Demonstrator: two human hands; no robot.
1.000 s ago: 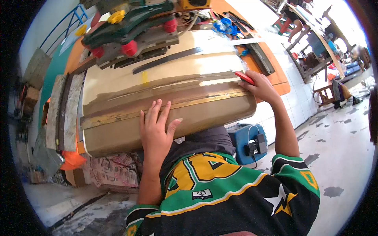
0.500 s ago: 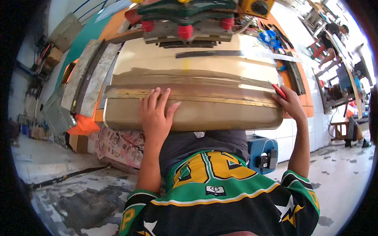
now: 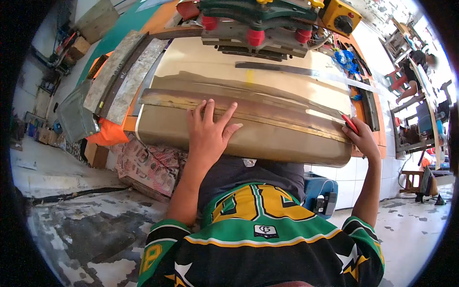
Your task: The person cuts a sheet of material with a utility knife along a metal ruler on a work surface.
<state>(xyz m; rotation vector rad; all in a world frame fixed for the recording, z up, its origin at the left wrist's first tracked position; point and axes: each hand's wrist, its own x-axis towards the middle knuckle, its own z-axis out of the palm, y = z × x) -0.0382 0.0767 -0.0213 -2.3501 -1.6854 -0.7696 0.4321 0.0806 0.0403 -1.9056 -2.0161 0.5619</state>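
Observation:
A long brown straightedge with a worn yellowish edge point(image 3: 282, 115) lies across brown sheet material point(image 3: 267, 140), which hangs over the table's near edge. My left hand point(image 3: 210, 126) rests on the straightedge and sheet, left of the middle, with its fingers spread. At the right end, my right hand point(image 3: 364, 137) is closed around a red cutter point(image 3: 350, 123), its tip pointing up and left over the sheet. Beyond the straightedge, darker strips of material point(image 3: 215, 82) lie on the pale surface point(image 3: 191, 57).
A green machine with red knobs point(image 3: 255, 37) stands at the back, beside a yellow box with a dial point(image 3: 340, 18). Metal bars point(image 3: 136, 79) lie at the left. A blue container point(image 3: 319, 193) is below the table. Another person point(image 3: 412, 79) sits at the far right.
The view has swung, so the table and machine appear shifted rightward. My left hand's fingers are spread wider on the straightedge. My right hand still holds the cutter near the right end.

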